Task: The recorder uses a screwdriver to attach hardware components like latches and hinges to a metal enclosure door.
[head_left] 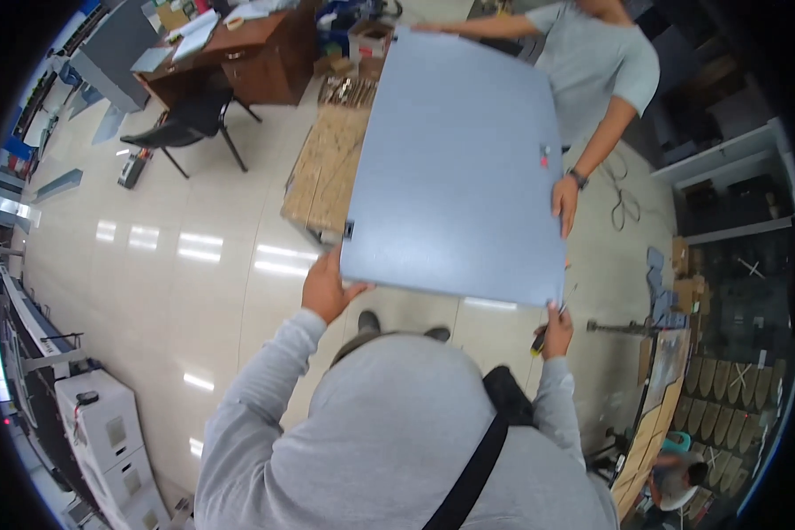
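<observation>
A large flat blue-grey panel (pixel 455 168), perhaps a metal cabinet door, spans the space in front of me. My left hand (pixel 327 287) grips its near left corner, thumb along the near edge. At the near right corner, my right hand (pixel 555 332) is closed with its fingertips against the panel. A small yellow-and-black tool (pixel 538 343), its kind unclear, shows beside that palm. Across the panel stands a co-worker (pixel 596 62) in a light grey shirt, one hand (pixel 566 205) on the right edge and the other (pixel 435 28) at the far left corner.
A worn wooden workbench (pixel 322 172) lies left of and partly under the panel. Beyond it are a black chair (pixel 194 128) and a brown desk (pixel 269 57). Cables (pixel 625 199) lie on the floor at right. White cabinets (pixel 106 424) stand at lower left.
</observation>
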The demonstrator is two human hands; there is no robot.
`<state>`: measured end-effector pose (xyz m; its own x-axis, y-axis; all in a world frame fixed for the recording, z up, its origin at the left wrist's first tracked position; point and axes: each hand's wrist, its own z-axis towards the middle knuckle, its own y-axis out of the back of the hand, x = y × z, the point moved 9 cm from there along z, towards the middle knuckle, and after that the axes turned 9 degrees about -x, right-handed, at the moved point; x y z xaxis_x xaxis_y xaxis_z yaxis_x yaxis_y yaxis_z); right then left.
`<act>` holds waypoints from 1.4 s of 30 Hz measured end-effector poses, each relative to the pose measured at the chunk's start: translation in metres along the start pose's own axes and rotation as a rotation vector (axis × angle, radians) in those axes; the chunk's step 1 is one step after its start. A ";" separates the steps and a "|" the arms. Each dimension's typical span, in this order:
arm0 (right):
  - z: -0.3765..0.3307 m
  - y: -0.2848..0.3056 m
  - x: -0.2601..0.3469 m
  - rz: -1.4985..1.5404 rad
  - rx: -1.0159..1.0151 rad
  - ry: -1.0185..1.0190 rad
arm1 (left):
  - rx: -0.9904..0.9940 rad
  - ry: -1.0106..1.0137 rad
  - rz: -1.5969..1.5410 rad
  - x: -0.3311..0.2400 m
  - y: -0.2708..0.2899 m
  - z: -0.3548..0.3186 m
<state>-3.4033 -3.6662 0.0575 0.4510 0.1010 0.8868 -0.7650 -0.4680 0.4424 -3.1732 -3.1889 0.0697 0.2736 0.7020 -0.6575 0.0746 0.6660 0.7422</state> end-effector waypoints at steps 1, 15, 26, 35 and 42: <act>0.001 -0.003 -0.006 -0.002 0.027 0.004 | -0.034 -0.016 -0.010 0.000 0.003 0.003; -0.008 -0.004 -0.020 0.231 0.019 -0.177 | 0.000 0.208 -0.512 0.010 -0.019 -0.003; -0.004 -0.001 -0.024 0.093 0.123 -0.111 | 0.080 0.333 -0.663 0.018 -0.026 0.025; 0.000 -0.011 0.001 0.054 0.342 -0.165 | 0.010 0.302 -0.611 0.018 -0.012 0.040; 0.020 -0.030 0.016 -0.137 0.517 -0.055 | 0.011 0.341 -0.412 0.018 0.006 0.036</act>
<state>-3.3637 -3.6684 0.0560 0.5645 0.1517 0.8114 -0.3779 -0.8265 0.4174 -3.1332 -3.1818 0.0668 -0.1075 0.4258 -0.8984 0.1206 0.9026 0.4133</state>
